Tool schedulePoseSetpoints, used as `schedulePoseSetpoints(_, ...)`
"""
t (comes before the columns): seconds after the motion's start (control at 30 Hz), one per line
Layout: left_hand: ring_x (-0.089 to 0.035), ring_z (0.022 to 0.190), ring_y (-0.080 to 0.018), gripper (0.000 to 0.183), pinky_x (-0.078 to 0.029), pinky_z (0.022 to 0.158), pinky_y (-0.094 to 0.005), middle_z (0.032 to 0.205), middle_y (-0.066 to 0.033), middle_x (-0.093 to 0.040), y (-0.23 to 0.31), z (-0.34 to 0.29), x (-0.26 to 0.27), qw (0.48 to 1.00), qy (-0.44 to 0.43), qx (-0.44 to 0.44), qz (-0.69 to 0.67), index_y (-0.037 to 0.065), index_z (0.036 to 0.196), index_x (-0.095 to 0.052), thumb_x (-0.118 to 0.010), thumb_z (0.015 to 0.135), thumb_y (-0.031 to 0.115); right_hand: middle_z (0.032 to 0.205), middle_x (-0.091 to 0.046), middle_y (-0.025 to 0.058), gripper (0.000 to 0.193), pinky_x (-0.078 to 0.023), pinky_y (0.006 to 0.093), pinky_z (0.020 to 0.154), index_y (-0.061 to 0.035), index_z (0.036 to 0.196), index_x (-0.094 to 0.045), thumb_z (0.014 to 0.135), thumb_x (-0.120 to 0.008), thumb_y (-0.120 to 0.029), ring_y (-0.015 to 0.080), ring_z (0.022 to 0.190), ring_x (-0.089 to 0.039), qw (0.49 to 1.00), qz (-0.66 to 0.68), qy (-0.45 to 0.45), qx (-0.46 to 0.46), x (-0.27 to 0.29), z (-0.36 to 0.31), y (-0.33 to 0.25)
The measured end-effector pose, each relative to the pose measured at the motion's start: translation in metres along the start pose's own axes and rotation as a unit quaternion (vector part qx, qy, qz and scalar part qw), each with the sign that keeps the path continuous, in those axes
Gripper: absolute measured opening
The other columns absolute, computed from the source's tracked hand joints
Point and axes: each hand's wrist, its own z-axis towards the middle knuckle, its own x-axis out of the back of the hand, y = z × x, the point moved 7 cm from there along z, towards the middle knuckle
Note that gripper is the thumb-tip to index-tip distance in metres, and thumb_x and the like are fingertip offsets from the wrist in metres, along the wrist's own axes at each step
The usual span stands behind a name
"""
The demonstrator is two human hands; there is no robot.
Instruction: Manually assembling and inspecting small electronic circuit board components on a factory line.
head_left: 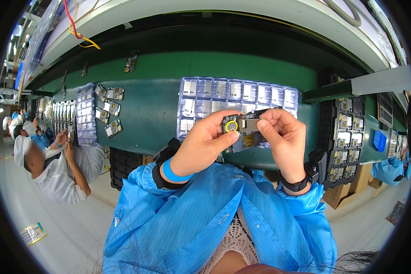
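My left hand grips a small dark circuit board by its left end, thumb beside a round part with a yellow ring. Pinched between thumb and fingers of my right hand is a flat grey metal plate, which lies over the board's upper part; whether it is seated or only resting there I cannot tell. Just behind my hands a clear plastic tray holds several silver metal pieces in its compartments, partly hidden by my fingers.
Loose circuit boards lie on the green bench to the left, near another clear tray. Stacked black trays with boards stand at right, under a jutting bar. A co-worker in white sits at left; a blue bin is far right.
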Motion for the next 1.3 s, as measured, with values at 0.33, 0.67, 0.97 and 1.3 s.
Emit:
schedulePoseSetpoints(0.33, -0.052, 0.086, -0.0071, 0.036, -0.044, 0.076, -0.0209, 0.1, -0.0044, -0.055, -0.002, 0.001, -0.003, 1.0, -0.002, 0.011, 0.005, -0.002, 0.118, -0.042, -0.051, 0.083, -0.001, 0.067, -0.056, -0.0016, 0.007, -0.034, 0.0155, 0.047, 0.0025, 0.084, -0.058, 0.078, -0.06, -0.001, 0.0002, 0.054, -0.043, 1.0, 0.009, -0.002, -0.005, 0.003, -0.001, 0.005)
schedulePoseSetpoints(0.67, -0.05, 0.079, -0.0044, 0.029, -0.043, 0.069, -0.0188, 0.092, -0.0021, -0.055, 0.003, 0.002, -0.009, 0.999, 0.027, -0.01, 0.02, -0.002, 0.112, -0.046, -0.054, 0.084, 0.005, 0.065, -0.059, 0.0044, 0.007, -0.035, 0.0191, 0.042, 0.003, 0.079, -0.06, 0.074, -0.063, -0.001, 0.0032, 0.047, -0.044, 0.991, -0.1, 0.067, 0.062, 0.006, -0.008, -0.005)
schedulePoseSetpoints(0.97, -0.049, 0.071, -0.003, 0.019, -0.041, 0.058, -0.0174, 0.083, -0.002, -0.054, 0.01, 0.001, -0.011, 0.988, 0.09, -0.099, 0.077, -0.003, 0.1, -0.05, -0.054, 0.084, 0.008, 0.066, -0.056, 0.005, 0.011, -0.04, 0.0242, 0.048, -0.0018, 0.077, -0.062, 0.067, -0.067, -0.001, 0.0131, 0.057, -0.05, 0.931, -0.248, 0.114, 0.241, 0.001, -0.021, -0.037)
schedulePoseSetpoints(1.3, -0.05, 0.076, -0.0043, 0.019, -0.042, 0.065, -0.0182, 0.087, -0.0027, -0.056, 0.008, 0.0, -0.014, 0.992, 0.069, -0.091, 0.058, -0.002, 0.101, -0.049, -0.055, 0.084, 0.004, 0.079, -0.04, 0.0066, 0.018, -0.046, 0.0232, 0.052, -0.0011, 0.079, -0.062, 0.063, -0.07, 0.001, 0.0139, 0.065, -0.051, 0.943, -0.208, 0.149, 0.212, 0.008, -0.024, -0.036)
